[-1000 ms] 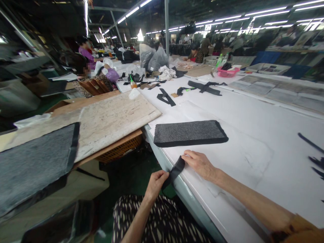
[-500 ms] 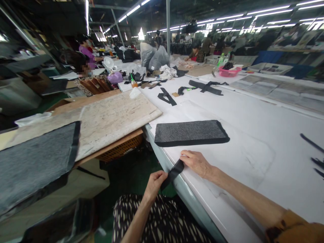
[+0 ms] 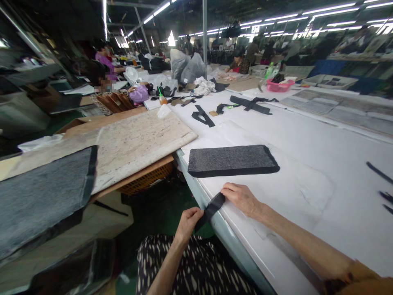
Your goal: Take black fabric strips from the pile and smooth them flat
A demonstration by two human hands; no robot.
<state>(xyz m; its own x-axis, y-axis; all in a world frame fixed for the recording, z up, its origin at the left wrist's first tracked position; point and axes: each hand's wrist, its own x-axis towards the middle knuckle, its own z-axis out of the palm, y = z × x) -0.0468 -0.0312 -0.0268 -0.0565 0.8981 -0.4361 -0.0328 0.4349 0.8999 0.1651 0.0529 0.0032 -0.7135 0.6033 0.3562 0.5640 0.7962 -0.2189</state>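
Note:
Between my two hands a black fabric strip point(image 3: 214, 205) stretches across the near edge of the white table point(image 3: 294, 135). My left hand point(image 3: 188, 221) pinches its lower part just off the edge, and a short tail hangs below the fingers. My right hand point(image 3: 241, 198), over the tabletop, grips the upper end between thumb and fingers. Just beyond my hands lies a flat stack of dark grey knit pieces point(image 3: 231, 159) with a black border along the front and right sides.
To the left, a large grey fabric piece point(image 3: 46, 196) with black edging lies on a board point(image 3: 138, 143). Black strips point(image 3: 250, 104), a glue bottle point(image 3: 162, 97) and a pink basket point(image 3: 280, 85) sit farther back. A person point(image 3: 104, 88) works at the left.
My hands keep the same hold on the strip. The right hand has shifted very slightly right, and the strip looks a little straighter.

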